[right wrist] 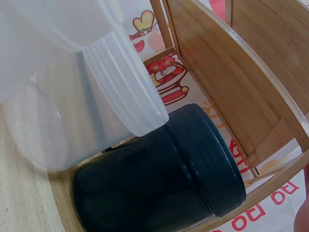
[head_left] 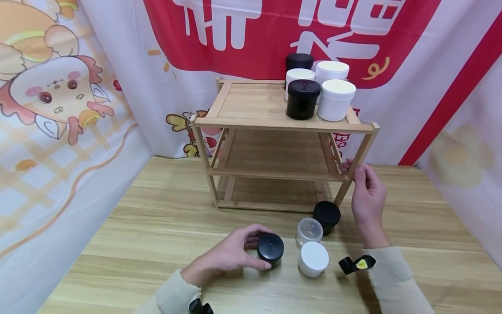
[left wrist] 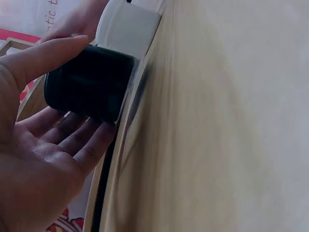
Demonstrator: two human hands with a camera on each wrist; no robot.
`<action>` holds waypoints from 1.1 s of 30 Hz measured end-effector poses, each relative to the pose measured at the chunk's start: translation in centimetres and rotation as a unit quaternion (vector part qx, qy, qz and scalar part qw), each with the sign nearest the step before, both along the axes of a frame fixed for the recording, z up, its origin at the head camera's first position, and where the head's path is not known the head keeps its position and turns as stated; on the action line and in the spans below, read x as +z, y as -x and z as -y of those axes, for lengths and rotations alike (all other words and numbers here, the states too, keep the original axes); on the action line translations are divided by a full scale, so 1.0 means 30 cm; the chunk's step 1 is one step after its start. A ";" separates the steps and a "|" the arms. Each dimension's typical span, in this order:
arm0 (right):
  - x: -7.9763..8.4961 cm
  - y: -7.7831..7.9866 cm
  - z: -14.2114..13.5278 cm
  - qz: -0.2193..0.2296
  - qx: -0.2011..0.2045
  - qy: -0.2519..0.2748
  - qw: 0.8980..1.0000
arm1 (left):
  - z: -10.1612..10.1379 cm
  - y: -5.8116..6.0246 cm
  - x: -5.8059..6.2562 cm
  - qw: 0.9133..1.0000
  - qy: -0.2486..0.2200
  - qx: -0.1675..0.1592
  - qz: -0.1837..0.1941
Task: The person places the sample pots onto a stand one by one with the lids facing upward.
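Note:
On the wooden table my left hand [head_left: 233, 250] holds a black lidded jar [head_left: 270, 247] between thumb and fingers. The left wrist view shows the thumb [left wrist: 53, 58] along one side of this jar and the fingers along the other. My right hand [head_left: 368, 196] grips the right front post of a three-tier wooden shelf [head_left: 251, 102], its fingertips partly hidden behind the post. Between the hands stand a white jar [head_left: 313, 259], a clear jar [head_left: 310, 231] and another black jar [head_left: 327, 213], close together in a line towards the shelf's right front leg.
Several black and white jars, among them a white jar [head_left: 336, 100] and a black jar [head_left: 303, 99], stand grouped on the right of the shelf's top tier. Printed cloth [head_left: 117, 87] hangs behind and at both sides of the table [head_left: 157, 209].

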State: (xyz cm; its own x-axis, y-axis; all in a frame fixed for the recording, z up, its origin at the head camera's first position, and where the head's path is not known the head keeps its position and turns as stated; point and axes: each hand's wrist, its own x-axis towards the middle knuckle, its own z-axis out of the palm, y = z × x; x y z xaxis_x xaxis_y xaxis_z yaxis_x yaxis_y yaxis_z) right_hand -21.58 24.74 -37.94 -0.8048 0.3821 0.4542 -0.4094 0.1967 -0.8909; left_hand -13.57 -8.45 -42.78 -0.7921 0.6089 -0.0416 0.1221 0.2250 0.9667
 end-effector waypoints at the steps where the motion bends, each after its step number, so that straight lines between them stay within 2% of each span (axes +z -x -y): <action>1: 0.001 0.001 0.000 -0.004 0.002 0.002 1.000 | 0.003 0.006 0.005 1.000 -0.001 0.008 -0.002; 5: -0.001 0.002 0.000 -0.009 0.009 0.020 1.000 | 0.015 0.025 0.036 0.999 -0.001 0.037 -0.024; 8: -0.004 0.000 0.000 0.001 0.007 0.023 1.000 | 0.024 0.032 0.074 0.998 0.004 0.060 -0.031; 11: -0.004 -0.004 -0.001 0.011 -0.002 0.011 1.000 | 0.033 0.035 0.127 0.996 0.003 0.078 -0.033; 15: -0.002 -0.003 0.001 0.006 -0.002 0.003 1.000 | 0.047 0.040 0.215 0.992 -0.001 0.100 -0.072; 21: -0.002 0.001 0.004 0.002 -0.001 0.005 1.000 | 0.065 0.046 0.379 0.982 -0.003 0.136 -0.133; 28: -0.004 -0.002 0.002 -0.014 0.008 0.020 1.000 | 0.069 0.047 0.620 0.968 0.018 0.162 -0.192; 33: -0.003 -0.005 0.001 -0.013 0.008 0.017 1.000 | 0.054 0.061 0.783 0.960 0.029 0.186 -0.208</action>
